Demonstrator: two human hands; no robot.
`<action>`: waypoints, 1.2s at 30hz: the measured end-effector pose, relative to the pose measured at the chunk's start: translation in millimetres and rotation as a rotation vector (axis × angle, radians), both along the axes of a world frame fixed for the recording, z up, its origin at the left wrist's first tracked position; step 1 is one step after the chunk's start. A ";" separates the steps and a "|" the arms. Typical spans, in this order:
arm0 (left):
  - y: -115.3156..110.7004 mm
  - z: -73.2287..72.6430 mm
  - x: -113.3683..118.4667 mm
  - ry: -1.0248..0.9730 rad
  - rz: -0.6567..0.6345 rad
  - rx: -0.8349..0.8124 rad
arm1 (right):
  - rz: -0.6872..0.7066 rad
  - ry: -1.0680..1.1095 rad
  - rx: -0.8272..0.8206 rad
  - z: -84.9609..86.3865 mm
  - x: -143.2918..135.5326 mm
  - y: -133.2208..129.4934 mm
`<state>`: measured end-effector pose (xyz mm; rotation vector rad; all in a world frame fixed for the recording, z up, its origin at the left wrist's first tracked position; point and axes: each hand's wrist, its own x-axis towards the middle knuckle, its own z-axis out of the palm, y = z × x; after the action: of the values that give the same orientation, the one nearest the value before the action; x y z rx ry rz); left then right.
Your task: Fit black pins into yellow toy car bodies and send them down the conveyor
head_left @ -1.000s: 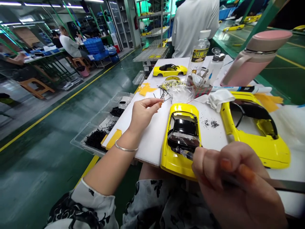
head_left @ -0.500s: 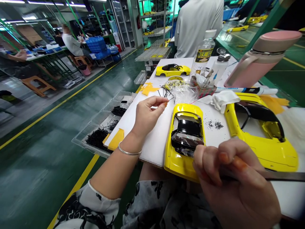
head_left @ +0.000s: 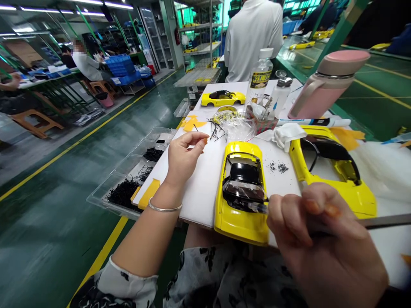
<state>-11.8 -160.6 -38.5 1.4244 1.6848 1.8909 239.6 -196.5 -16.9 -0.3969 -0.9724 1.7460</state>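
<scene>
My left hand (head_left: 184, 155) is raised over the white tabletop, thumb and fingertips pinched together. Whatever sits between those fingertips is too small to make out. My right hand (head_left: 324, 231) is closed around tweezers (head_left: 385, 220), whose flat metal body sticks out to the right. From the same fist a clear, narrow tube tip (head_left: 257, 208) points left, over the rear window area of a yellow model car body (head_left: 239, 229) with a black roof. A larger-looking yellow car body (head_left: 349, 199) lies beside my right hand. Tiny black bits (head_left: 282, 168) are scattered between the two bodies.
Thin black sticks (head_left: 217, 130) and a clear plastic bag (head_left: 239, 128) lie farther back. Another yellow model car (head_left: 222, 99), a labelled bottle (head_left: 260, 81) and a pink flask (head_left: 327, 85) stand behind. At left, a clear tray (head_left: 99, 199) holds black parts. A person in white (head_left: 252, 38) is beyond.
The view has shifted, so most things appear farther left. My left hand stays pinched, and the right hand with its tools sits slightly farther from the near car body.
</scene>
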 end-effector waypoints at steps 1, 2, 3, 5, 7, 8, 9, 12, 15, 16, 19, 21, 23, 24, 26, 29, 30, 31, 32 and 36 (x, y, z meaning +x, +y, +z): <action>-0.2 -0.2 -0.4 -0.003 0.003 0.003 | -0.009 0.006 -0.031 2.0 4.7 2.8; -0.4 -0.5 -0.9 -0.007 0.005 0.005 | -0.021 0.014 -0.060 4.0 9.5 5.5; -0.6 -0.9 -1.5 -0.010 0.004 0.006 | -0.035 0.023 -0.084 5.8 14.3 8.1; -0.6 -1.2 -2.4 -0.020 0.002 0.009 | -0.064 0.031 -0.119 8.7 22.5 12.2; -0.2 -0.9 -2.8 -0.047 0.000 0.023 | -0.074 0.032 -0.136 10.1 27.8 14.8; 0.2 -0.4 -2.8 -0.070 0.003 0.036 | -0.074 0.032 -0.137 10.2 29.3 15.6; 0.6 0.1 -2.8 -0.097 0.007 0.051 | -0.071 0.031 -0.137 10.1 30.1 16.2; 1.3 1.9 -2.7 -0.155 0.030 0.082 | -0.062 0.025 -0.144 8.6 30.3 16.7; 0.9 3.0 -2.8 -0.160 0.041 0.083 | -0.049 0.023 -0.154 6.5 30.2 16.6; 0.7 3.2 -2.8 -0.157 0.042 0.080 | -0.046 0.023 -0.156 5.9 30.5 16.6; 0.3 3.5 -3.2 -0.144 0.044 0.068 | -0.047 0.011 -0.164 4.7 31.6 16.9; 0.6 3.3 -3.8 -0.136 0.046 0.065 | -0.039 -0.001 -0.161 5.0 31.3 17.5; 1.2 2.9 -4.8 -0.136 0.050 0.068 | -0.034 -0.020 -0.138 6.7 29.6 18.4; 1.6 2.7 -5.3 -0.136 0.052 0.070 | -0.032 -0.034 -0.120 8.1 28.5 19.0; 2.2 2.4 -6.2 -0.135 0.052 0.075 | -0.007 -0.072 -0.075 11.2 26.8 20.5; 2.3 2.3 -6.6 -0.132 0.053 0.072 | 0.103 -0.146 0.016 14.6 27.5 23.2; 2.2 2.4 -6.3 -0.131 0.056 0.070 | 0.149 -0.172 0.048 14.8 29.1 24.2; 2.0 2.6 -6.0 -0.132 0.058 0.067 | 0.193 -0.198 0.077 14.3 31.3 25.1; 1.8 2.8 -5.5 -0.132 0.059 0.064 | 0.235 -0.224 0.103 13.4 33.9 26.1; 1.0 3.2 -4.1 -0.138 0.055 0.059 | 0.414 -0.281 0.213 7.1 44.9 30.4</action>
<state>-15.9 -159.6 -35.3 1.2486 1.6329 2.0340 284.4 -166.2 -9.8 -0.3224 -1.5133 1.9592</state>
